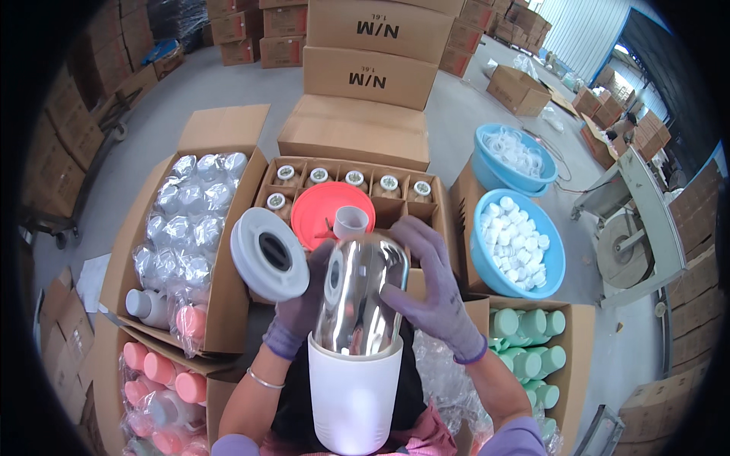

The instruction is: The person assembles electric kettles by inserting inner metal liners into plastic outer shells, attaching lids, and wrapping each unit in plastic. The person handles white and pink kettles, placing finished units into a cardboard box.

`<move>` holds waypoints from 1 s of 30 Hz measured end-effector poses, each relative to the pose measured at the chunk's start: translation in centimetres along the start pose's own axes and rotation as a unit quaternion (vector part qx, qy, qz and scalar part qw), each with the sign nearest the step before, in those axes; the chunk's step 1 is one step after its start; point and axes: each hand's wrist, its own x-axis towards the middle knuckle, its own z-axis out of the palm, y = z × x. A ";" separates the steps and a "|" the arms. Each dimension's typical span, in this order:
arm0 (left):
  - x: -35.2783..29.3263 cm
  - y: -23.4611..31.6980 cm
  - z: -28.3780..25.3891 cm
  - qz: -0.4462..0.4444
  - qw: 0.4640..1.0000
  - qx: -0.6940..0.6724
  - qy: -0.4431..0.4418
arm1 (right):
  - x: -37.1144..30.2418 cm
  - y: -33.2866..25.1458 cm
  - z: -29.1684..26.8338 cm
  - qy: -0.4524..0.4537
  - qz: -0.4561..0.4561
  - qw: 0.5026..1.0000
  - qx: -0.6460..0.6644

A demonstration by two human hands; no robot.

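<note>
**Silver liner (359,304), standing proud of white shell (355,399)**

Step, I judge: joining liner and shell; next move calls for straight, even pressure. Right hand (435,292), 3 o'clock: my thumb and fingers cupping the liner. Left hand (299,310), 9 o'clock: fingertips hidden, hold I cannot tell. Shell: 6 o'clock.

Silver liner (359,300), white casing (354,399), blue basins (557,262)

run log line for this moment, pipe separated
left hand: at silver liner | right hand: touching silver liner | silver liner: at mouth of white shell | pale lid: beside left hand
</note>
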 end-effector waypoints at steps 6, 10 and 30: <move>-7.4 4.3 -4.3 -0.114 0.947 -0.290 -0.077 | -3.5 0.2 2.5 -0.327 0.139 0.896 0.266; -9.1 5.4 -8.0 -0.076 0.995 0.050 -0.050 | -3.8 1.4 2.5 -0.454 0.098 0.863 0.199; 3.5 -1.4 1.7 0.016 0.994 -0.042 -0.101 | 0.4 -0.2 8.0 0.135 0.093 0.974 0.153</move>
